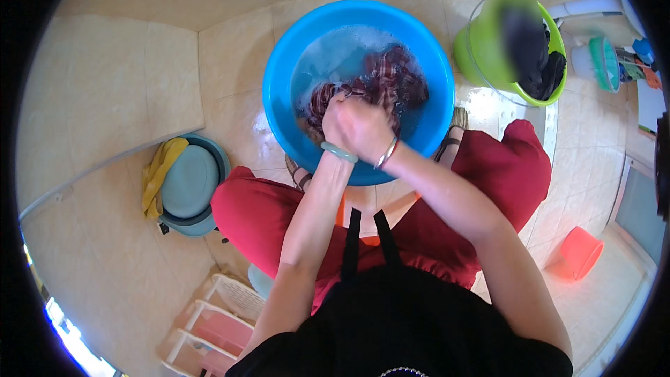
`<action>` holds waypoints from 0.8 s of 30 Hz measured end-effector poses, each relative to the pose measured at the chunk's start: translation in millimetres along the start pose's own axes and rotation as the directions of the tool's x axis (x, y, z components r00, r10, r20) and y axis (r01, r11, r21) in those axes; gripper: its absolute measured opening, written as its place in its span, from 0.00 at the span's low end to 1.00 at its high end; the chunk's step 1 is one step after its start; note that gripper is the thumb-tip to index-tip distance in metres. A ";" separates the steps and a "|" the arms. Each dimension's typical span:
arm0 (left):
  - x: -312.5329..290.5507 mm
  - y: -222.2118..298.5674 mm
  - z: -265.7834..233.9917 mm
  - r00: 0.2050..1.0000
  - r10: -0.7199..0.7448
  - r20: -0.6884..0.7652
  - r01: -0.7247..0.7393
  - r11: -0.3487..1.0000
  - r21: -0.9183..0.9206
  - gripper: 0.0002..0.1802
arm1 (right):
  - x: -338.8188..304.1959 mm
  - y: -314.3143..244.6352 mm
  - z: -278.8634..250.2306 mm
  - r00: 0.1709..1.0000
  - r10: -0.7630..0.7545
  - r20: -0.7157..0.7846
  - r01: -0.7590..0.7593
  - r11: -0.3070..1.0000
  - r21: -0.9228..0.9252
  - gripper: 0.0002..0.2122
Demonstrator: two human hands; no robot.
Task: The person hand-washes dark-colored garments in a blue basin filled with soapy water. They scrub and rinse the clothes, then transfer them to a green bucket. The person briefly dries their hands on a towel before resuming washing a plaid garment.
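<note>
A large round blue basin [272, 108] stands on the floor between my feet, holding soapy water. Wet dark red plaid cloth [398, 80] lies bunched in it, partly under the suds. My left hand [333, 120], with a pale green bangle at its wrist, is closed on a fold of this cloth. Pressed against it is my right hand [366, 126], curled closed and somewhat blurred, with a silver bracelet at the wrist. Both hands are over the near half of the basin, and the cloth between them is mostly hidden.
At the right stands a lime green bucket [471, 56] holding dark cloth [551, 73]. A stacked set of teal basins [190, 181] with a yellow cloth [155, 180] is at left. A white rack [192, 335] stands lower left; a small coral bucket [583, 253] lower right.
</note>
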State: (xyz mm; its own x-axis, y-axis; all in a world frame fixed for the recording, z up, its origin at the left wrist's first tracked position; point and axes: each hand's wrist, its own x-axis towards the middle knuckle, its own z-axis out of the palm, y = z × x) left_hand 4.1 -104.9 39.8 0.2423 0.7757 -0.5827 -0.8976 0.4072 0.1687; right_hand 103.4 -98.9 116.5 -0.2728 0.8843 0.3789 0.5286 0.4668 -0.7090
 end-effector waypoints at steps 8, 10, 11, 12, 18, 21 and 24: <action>-17.0 23.7 58.3 0.899 0.293 -0.324 -0.071 0.830 0.553 0.17 | 2.8 98.0 -53.0 0.869 0.437 0.231 -0.316 0.851 -0.418 0.23; -12.7 36.8 46.7 0.907 0.421 -0.006 -0.093 0.214 0.972 0.22 | 10.6 89.3 -60.4 0.831 0.494 0.256 -0.420 0.859 -0.293 0.22; -17.1 32.3 57.3 0.889 0.396 0.232 -0.147 -0.232 0.961 0.26 | 10.1 88.4 -65.0 0.804 0.535 0.260 -0.484 0.843 -0.237 0.22; -28.3 22.9 78.2 0.859 0.329 0.392 -0.213 -0.465 0.859 0.33 | 6.8 90.8 -62.3 0.871 0.432 0.232 -0.436 0.899 -0.037 0.20; -20.1 26.6 77.5 0.794 0.053 0.606 -0.472 -0.573 0.669 0.16 | 24.4 50.7 -66.9 0.945 0.101 0.312 -0.193 0.940 0.282 0.15; -30.9 27.4 86.1 0.903 0.176 0.393 -0.400 0.008 0.916 0.13 | 19.3 58.3 -77.8 0.873 0.213 0.439 -0.261 0.964 0.050 0.30; -37.2 37.6 87.6 0.884 0.409 0.227 -0.417 0.468 0.779 0.10 | -11.1 87.9 -68.1 0.865 0.249 0.435 -0.163 0.960 -0.227 0.27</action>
State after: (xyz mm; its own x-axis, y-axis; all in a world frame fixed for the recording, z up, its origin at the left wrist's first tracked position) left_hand -6.4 -76.2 137.4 -0.0689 0.9616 -0.2655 -0.2344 0.2431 0.9413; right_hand 207.6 -68.2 90.5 -0.4538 0.8846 -0.1072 0.7341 0.3029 -0.6078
